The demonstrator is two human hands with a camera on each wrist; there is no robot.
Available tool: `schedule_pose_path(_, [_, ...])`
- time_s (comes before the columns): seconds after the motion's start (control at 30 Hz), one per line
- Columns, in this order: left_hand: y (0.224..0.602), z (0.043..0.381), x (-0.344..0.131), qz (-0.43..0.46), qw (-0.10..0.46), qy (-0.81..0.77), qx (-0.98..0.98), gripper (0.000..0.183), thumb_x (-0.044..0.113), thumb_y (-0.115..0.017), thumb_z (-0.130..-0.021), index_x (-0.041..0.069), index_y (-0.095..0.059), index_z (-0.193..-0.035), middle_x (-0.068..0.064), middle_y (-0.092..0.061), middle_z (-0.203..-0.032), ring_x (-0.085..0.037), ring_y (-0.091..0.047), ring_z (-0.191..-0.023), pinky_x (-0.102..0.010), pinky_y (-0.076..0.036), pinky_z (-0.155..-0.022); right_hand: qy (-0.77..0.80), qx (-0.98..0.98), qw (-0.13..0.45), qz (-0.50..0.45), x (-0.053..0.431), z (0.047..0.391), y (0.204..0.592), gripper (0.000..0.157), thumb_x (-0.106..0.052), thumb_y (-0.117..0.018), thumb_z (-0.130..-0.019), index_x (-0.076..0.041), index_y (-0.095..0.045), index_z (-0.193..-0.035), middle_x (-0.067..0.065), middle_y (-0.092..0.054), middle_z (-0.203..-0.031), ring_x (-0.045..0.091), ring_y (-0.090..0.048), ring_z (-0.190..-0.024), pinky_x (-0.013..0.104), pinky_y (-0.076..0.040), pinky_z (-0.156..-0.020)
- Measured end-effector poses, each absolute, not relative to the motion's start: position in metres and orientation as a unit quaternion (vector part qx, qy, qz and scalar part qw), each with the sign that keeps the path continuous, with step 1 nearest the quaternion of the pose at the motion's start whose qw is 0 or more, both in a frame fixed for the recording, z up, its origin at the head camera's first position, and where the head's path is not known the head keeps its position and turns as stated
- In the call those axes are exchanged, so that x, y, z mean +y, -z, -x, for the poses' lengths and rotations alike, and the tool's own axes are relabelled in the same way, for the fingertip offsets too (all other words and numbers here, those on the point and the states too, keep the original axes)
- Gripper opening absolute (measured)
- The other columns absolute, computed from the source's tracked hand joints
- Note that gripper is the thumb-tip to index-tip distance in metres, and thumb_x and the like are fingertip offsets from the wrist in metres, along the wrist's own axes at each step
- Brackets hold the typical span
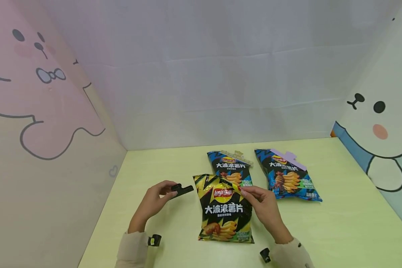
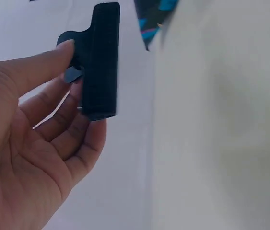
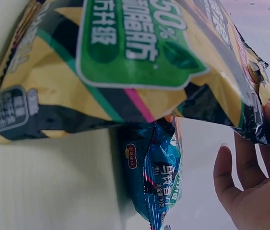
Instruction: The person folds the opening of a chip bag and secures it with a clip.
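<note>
My left hand (image 1: 157, 199) pinches a black bag clip (image 1: 182, 190) by its handle, just left of the chip bag and apart from it. Seen from the left wrist, the clip (image 2: 101, 62) sits between thumb and fingers, its long bar pointing away from the palm. A black and yellow bag of potato chips (image 1: 222, 212) stands near the table's middle, face toward me. My right hand (image 1: 262, 204) pinches that bag's upper right corner. In the right wrist view the bag (image 3: 139, 62) fills the upper part, with thumb and fingers (image 3: 245, 165) at its top end.
Behind are two blue chip bags: one (image 1: 232, 169) partly hidden, with a gold clip (image 1: 238, 157) across its top, and another (image 1: 288, 180) to the right with a purple clip (image 1: 289, 159). All are on a pale yellow table (image 1: 348, 208) against a white back wall (image 1: 221, 93).
</note>
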State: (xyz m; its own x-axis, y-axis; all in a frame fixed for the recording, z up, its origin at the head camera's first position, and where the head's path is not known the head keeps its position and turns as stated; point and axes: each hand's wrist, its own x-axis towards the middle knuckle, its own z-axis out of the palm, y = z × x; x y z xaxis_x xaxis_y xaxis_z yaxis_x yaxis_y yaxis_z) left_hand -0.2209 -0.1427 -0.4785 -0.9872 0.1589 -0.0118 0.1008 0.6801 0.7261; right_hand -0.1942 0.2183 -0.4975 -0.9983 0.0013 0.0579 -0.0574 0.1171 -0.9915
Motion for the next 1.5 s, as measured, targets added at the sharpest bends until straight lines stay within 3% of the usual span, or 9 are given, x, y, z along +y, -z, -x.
schedule_pose_path(0.33, [0.441, 0.235, -0.114, -0.069, -0.036, -0.409, 0.909, 0.030, 0.033, -0.065, -0.099, 0.019, -0.069, -0.125, -0.003, -0.075, -0.113, -0.021, -0.070, -0.101, -0.040, -0.054, -0.089, -0.660, -0.750, 0.025, -0.041, 0.220, 0.196, 0.499, 0.020, -0.014, -0.069, -0.096, -0.003, -0.076, -0.111, 0.019, -0.076, -0.111, -0.003, -0.071, -0.093, 0.016, -0.056, -0.084])
schedule_pose_path(0.6, [0.430, 0.251, -0.102, -0.077, -0.035, -0.405, 0.910, 0.029, 0.029, -0.071, -0.095, 0.018, -0.073, -0.122, -0.005, -0.078, -0.104, -0.024, -0.073, -0.096, -0.043, -0.058, -0.083, -0.660, -0.750, 0.023, -0.038, 0.219, 0.196, 0.498, 0.019, -0.014, -0.069, -0.096, -0.003, -0.076, -0.110, 0.019, -0.076, -0.111, -0.003, -0.071, -0.093, 0.016, -0.056, -0.084])
schedule_pose_path(0.7, [0.425, 0.255, -0.097, -0.084, -0.032, -0.405, 0.910, 0.029, 0.029, -0.071, -0.094, 0.019, -0.073, -0.121, -0.005, -0.077, -0.104, -0.025, -0.073, -0.099, -0.046, -0.057, -0.087, -0.659, -0.751, 0.022, -0.033, 0.218, 0.196, 0.498, 0.018, -0.013, -0.069, -0.095, -0.004, -0.077, -0.109, 0.018, -0.076, -0.110, -0.003, -0.071, -0.093, 0.016, -0.056, -0.083])
schedule_pose_path(0.97, [0.404, 0.260, -0.080, -0.105, -0.069, -0.383, 0.915, 0.026, 0.030, -0.070, -0.095, 0.022, -0.073, -0.120, -0.002, -0.075, -0.105, -0.022, -0.066, -0.099, -0.037, -0.047, -0.077, -0.660, -0.750, 0.019, -0.031, 0.218, 0.196, 0.496, 0.019, -0.014, -0.069, -0.095, -0.004, -0.077, -0.109, 0.018, -0.076, -0.111, -0.003, -0.071, -0.093, 0.015, -0.056, -0.084])
schedule_pose_path(1.07, [0.397, 0.262, -0.073, -0.136, -0.081, -0.365, 0.918, 0.026, 0.028, -0.070, -0.095, 0.021, -0.074, -0.119, -0.003, -0.076, -0.101, -0.022, -0.066, -0.092, -0.045, -0.047, -0.100, -0.661, -0.749, 0.018, -0.033, 0.219, 0.196, 0.496, 0.019, -0.014, -0.069, -0.096, -0.004, -0.076, -0.110, 0.018, -0.076, -0.111, -0.003, -0.071, -0.094, 0.016, -0.056, -0.084])
schedule_pose_path(1.2, [0.387, 0.262, -0.064, -0.174, -0.097, -0.342, 0.918, 0.025, 0.025, -0.070, -0.095, 0.017, -0.075, -0.117, -0.004, -0.077, -0.099, -0.023, -0.069, -0.085, -0.054, -0.021, -0.126, -0.665, -0.746, 0.017, -0.032, 0.219, 0.196, 0.496, 0.019, -0.014, -0.069, -0.095, -0.003, -0.076, -0.110, 0.017, -0.076, -0.111, -0.003, -0.071, -0.094, 0.016, -0.056, -0.084])
schedule_pose_path(1.37, [0.379, 0.259, -0.053, -0.224, -0.091, -0.317, 0.917, 0.025, 0.022, -0.069, -0.095, 0.013, -0.075, -0.118, -0.005, -0.078, -0.111, -0.024, -0.071, -0.101, -0.052, -0.024, -0.126, -0.667, -0.744, 0.025, -0.040, 0.219, 0.196, 0.498, 0.019, -0.014, -0.069, -0.095, -0.004, -0.076, -0.110, 0.012, -0.077, -0.110, -0.003, -0.071, -0.094, 0.017, -0.056, -0.084])
schedule_pose_path(1.5, [0.376, 0.257, -0.048, -0.248, -0.068, -0.306, 0.917, 0.026, 0.021, -0.069, -0.095, 0.013, -0.075, -0.118, -0.005, -0.077, -0.112, -0.024, -0.071, -0.106, -0.049, -0.033, -0.122, -0.664, -0.745, 0.029, -0.052, 0.219, 0.197, 0.498, 0.019, -0.015, -0.069, -0.096, -0.005, -0.076, -0.110, 0.016, -0.077, -0.110, -0.003, -0.071, -0.093, 0.017, -0.057, -0.084])
